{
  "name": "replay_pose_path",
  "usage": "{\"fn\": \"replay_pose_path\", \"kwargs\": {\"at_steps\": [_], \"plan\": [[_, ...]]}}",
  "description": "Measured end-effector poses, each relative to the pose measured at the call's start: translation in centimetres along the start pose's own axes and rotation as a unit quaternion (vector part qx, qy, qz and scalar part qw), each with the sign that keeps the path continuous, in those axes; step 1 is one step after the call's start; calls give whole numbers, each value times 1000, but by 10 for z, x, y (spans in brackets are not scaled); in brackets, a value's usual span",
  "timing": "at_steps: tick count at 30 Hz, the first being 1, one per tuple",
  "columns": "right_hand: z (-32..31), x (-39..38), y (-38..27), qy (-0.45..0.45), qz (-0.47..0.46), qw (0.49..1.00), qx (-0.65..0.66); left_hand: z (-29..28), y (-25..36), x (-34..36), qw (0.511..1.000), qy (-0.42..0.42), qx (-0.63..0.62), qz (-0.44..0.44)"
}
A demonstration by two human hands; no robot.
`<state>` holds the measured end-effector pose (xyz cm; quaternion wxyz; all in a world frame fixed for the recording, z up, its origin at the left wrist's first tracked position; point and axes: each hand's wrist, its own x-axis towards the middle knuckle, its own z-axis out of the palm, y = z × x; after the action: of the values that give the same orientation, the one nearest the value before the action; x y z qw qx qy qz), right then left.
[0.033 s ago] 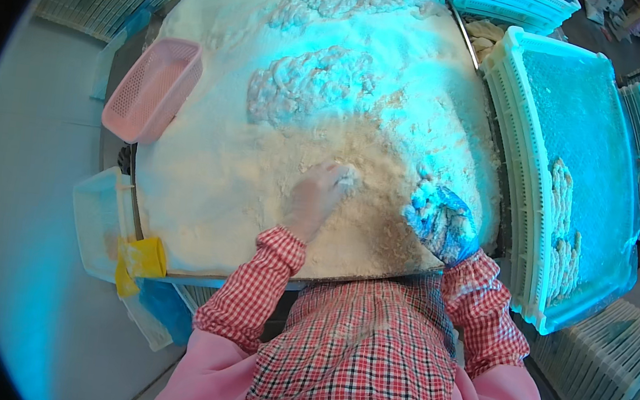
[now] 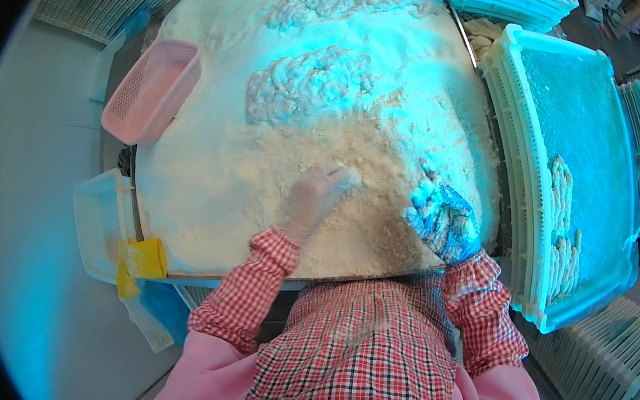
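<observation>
My left hand (image 2: 312, 201), in a pale, thin glove, rests low over the floury table (image 2: 191, 208) with its fingers curled together. Something whitish shows at its fingertips, too blurred to name. To the right, my right hand (image 2: 445, 225) wears a blue glove caked with flour and white clumps. Its fingers are curled inward, and what they hold, if anything, is hidden. Between the hands lies loose, crumbly flour. Beyond them sits a lumpy, flour-dusted pale mass (image 2: 310, 83), with a second, longer mass (image 2: 352, 0) farther back.
A pink perforated basket (image 2: 149, 95) stands at the table's left edge. On the right, stacked white trays (image 2: 515, 176) carry several pale strips (image 2: 563, 238) on the top one. A yellow item (image 2: 143, 258) hangs over a clear bin (image 2: 98, 221) at lower left.
My left hand has shifted slightly left, its forearm with it. My right hand stays almost in place, with its fingers still curled.
</observation>
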<state>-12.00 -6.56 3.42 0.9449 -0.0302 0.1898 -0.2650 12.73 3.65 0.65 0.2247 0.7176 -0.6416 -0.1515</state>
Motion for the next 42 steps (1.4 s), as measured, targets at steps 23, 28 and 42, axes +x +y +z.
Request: {"fn": "replay_pose_path", "kwargs": {"at_steps": [23,28,42], "plan": [[-46,53,78,-26,-112,993,40,38,74,-24,986,104,-122,-46],[-77,44,102,52,-112,991,-46,14,68,-12,976,202,-71,34],[-52,74,122,-163,-391,899,-113,67,52,5,976,124,-175,37]]}}
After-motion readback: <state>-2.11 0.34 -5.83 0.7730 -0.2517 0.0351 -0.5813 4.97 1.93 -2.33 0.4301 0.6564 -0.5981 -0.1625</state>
